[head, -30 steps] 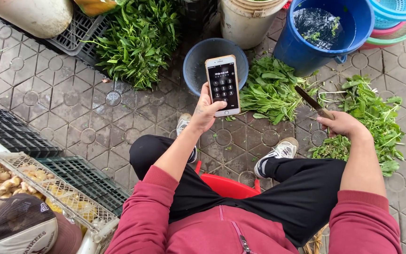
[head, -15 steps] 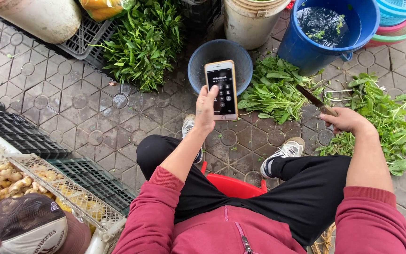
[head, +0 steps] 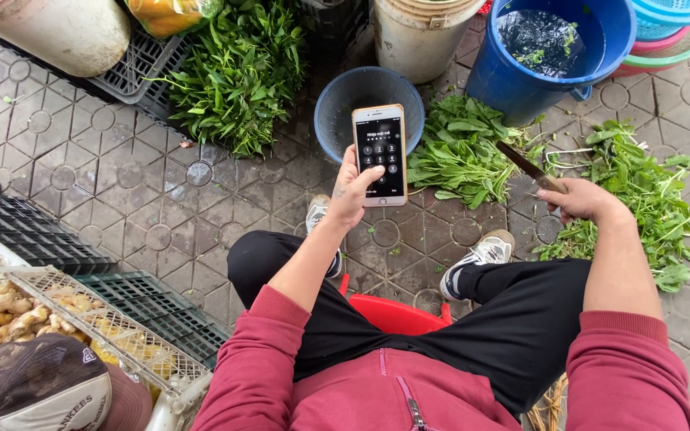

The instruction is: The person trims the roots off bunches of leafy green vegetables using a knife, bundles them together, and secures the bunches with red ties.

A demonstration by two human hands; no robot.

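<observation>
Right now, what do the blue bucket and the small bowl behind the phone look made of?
Blue bucket: likely plastic, with a smooth, slightly glossy wall and a moulded rim. Bowl: probably plastic too, dull grey-blue and scuffed, with a thin rim. The look alone leaves it open.

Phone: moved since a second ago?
No. The phone in the left hand overlaps the near rim of the grey basin, same as before.
</observation>
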